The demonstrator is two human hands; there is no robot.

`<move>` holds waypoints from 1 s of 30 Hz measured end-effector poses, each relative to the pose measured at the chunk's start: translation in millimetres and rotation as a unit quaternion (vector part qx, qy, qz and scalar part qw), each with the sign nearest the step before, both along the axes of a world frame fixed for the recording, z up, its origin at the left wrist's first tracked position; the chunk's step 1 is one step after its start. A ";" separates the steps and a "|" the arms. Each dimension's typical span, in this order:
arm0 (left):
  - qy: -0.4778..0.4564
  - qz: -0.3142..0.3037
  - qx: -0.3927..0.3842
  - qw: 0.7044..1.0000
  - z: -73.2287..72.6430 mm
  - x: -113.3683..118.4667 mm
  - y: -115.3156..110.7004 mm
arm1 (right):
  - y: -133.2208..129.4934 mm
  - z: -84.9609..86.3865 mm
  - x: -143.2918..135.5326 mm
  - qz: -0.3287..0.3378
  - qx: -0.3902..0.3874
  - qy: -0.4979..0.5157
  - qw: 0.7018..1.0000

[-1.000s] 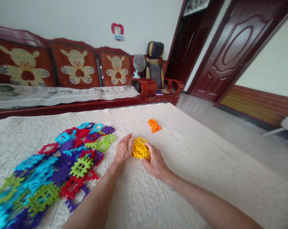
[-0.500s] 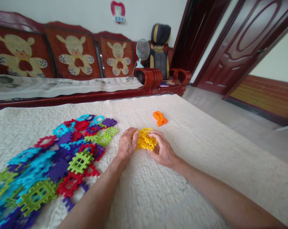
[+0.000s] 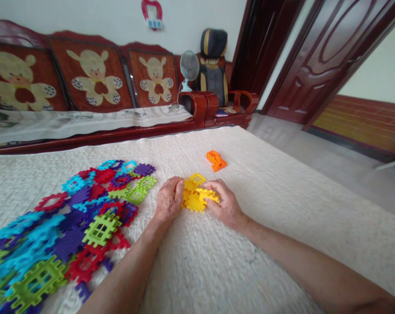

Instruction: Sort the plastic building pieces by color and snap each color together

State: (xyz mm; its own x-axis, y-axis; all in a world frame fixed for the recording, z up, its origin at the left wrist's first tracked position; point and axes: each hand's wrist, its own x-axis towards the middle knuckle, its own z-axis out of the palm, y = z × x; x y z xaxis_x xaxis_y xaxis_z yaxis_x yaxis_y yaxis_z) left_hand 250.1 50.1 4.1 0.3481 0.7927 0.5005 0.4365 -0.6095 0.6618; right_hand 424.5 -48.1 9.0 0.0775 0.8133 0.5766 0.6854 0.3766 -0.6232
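Note:
On the white quilted cover lies a small heap of yellow interlocking plastic tiles with notched edges. My left hand is closed at the heap's left side, its thumb along the tiles; its other fingertips are partly hidden. Between thumb and fingers my right hand pinches one yellow tile, held tilted over the others. Beyond the hands sits a small pile of orange tiles. To the left spreads a large loose pile of tiles in several colours, among them a green window tile and a purple tile.
The white cover runs to an edge on the right, with tiled floor beyond. At the back stand a wooden sofa with bear-patterned cushions, a small fan and an armchair.
The yellow tiles, earlier stacked between both hands, are now more spread out. My right hand has lifted one tile in a pinch. The view has shifted slightly.

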 end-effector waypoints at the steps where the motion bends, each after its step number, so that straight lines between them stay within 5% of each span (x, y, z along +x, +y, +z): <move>1: 0.000 -0.001 -0.001 1.000 0.0 0.0 0.0 | 0.0 -0.1 -0.4 0.003 -0.008 0.014 1.000; 15: 0.006 -0.003 -0.028 1.000 2.1 -0.6 -1.5 | -9.3 16.6 0.2 0.161 -0.078 0.057 0.982; 20: 0.008 0.009 -0.030 0.999 1.4 -0.1 -1.0 | 3.9 6.7 14.7 0.042 -0.052 0.093 0.993; 23: 0.006 0.004 -0.028 1.000 0.6 -0.4 -0.4 | 22.2 -0.8 28.4 -0.016 -0.059 0.025 0.998; 30: 0.011 -0.003 -0.026 1.000 -0.4 -0.5 -0.5 | 55.7 3.7 43.9 0.093 -0.103 -0.197 0.971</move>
